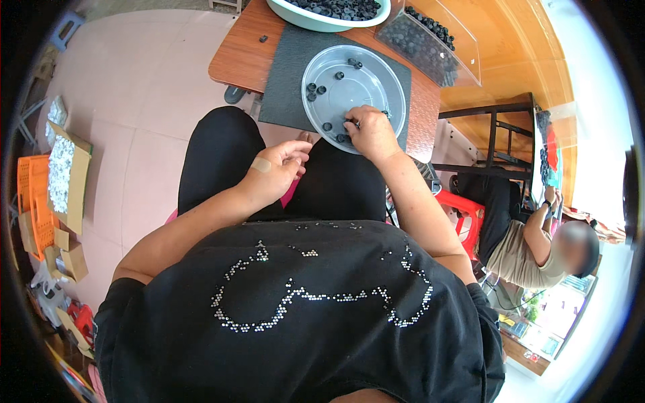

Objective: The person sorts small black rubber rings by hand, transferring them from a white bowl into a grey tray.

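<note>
Bench point(238, 62) of reddish-brown wood carries a dark mat point(287, 84) under a round, clear plastic tub point(368, 79), near which the left hand point(272, 173) hangs, fingers loosely half-curled and seemingly empty, while the right hand point(373, 136) dips bunched fingers, their hold unclear, among scattered small black cylindrical parts point(339, 76).

One round clear tub point(366, 84) at half past twelve, at least eight black cylindrical pieces point(340, 76) inside; one pale green basin point(328, 24) at twelve; one clear rectangular bin point(430, 58) at one; one left hand point(277, 168) at ten, one right hand point(373, 136) at one.
</note>
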### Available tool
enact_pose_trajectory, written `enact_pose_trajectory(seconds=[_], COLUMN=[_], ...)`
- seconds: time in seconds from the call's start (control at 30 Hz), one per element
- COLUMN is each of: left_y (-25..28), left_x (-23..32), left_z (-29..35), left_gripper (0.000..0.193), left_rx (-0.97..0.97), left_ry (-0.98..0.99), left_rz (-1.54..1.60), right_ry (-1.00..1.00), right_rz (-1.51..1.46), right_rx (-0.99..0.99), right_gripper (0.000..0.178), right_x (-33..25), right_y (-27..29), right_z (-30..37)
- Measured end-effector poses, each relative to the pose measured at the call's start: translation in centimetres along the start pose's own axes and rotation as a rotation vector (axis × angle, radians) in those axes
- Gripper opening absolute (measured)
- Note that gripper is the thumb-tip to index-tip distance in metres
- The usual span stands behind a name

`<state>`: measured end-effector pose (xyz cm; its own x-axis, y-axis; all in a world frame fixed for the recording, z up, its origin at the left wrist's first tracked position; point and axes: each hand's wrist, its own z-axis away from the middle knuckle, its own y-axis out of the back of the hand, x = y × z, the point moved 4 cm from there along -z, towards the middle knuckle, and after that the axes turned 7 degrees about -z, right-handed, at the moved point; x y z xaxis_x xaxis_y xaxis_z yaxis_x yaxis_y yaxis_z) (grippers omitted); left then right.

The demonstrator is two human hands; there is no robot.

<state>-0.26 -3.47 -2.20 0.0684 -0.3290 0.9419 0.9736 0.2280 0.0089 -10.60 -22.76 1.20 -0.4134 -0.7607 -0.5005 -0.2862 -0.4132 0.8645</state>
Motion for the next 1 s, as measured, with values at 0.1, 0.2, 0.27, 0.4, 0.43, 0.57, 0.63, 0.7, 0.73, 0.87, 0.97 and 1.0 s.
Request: enact_pose_trajectory(seconds=[0.1,0.2,0.27,0.4,0.43,0.57,0.63,0.7,0.73,0.87,0.97,1.0], left_y=[0.0,-0.1,-0.2,-0.6,-0.8,-1.1,-1.2,-1.2,-1.0,-0.3,-0.4,-0.5], left_x=[-0.4,0.3,0.7,0.5,0.4,0.3,0.0,0.1,0.1,-0.1,0.1,0.0], left_z=[-0.2,0.0,0.3,0.4,0.4,0.6,0.7,0.8,0.8,0.7,0.6,0.5], left_gripper=[0.031,0.028,0.026,0.025,0.024,0.022,0.019,0.017,0.015,0.012,0.012,0.012], left_rx=[-0.002,-0.011,-0.026,-0.202,-0.242,-0.294,-0.302,-0.308,-0.272,-0.184,-0.2,-0.195], left_ry=[0.005,0.074,0.142,0.197,0.199,0.239,0.237,0.236,0.256,0.309,0.29,0.29], left_rz=[0.066,0.223,0.33,0.757,0.8,0.791,0.778,0.766,0.761,0.764,0.778,0.781], right_ry=[-0.051,-0.208,-0.087,0.118,0.112,0.095,0.132,0.084,0.035,-0.128,0.033,0.09], right_rz=[-0.147,-0.402,-0.535,-0.603,-0.582,-0.572,-0.574,-0.55,-0.528,-0.127,0.149,0.275], right_rx=[0.085,0.146,0.139,0.119,0.147,0.134,0.039,-0.017,-0.073,0.23,0.247,0.249], right_gripper=[0.015,0.013,0.012,0.018,0.022,0.024,0.024,0.024,0.024,0.014,0.015,0.015], right_x=[0.3,-1.3,-5.2,-9.1,-8.9,-8.6,-9.2,-8.2,-7.3,1.1,3.0,2.9], right_y=[1.0,2.1,1.9,-0.4,-0.6,-0.3,0.2,1.2,1.7,3.6,3.1,2.8], right_z=[-0.1,0.4,2.0,4.7,5.0,5.8,5.9,5.5,5.0,1.8,-0.6,-1.1])
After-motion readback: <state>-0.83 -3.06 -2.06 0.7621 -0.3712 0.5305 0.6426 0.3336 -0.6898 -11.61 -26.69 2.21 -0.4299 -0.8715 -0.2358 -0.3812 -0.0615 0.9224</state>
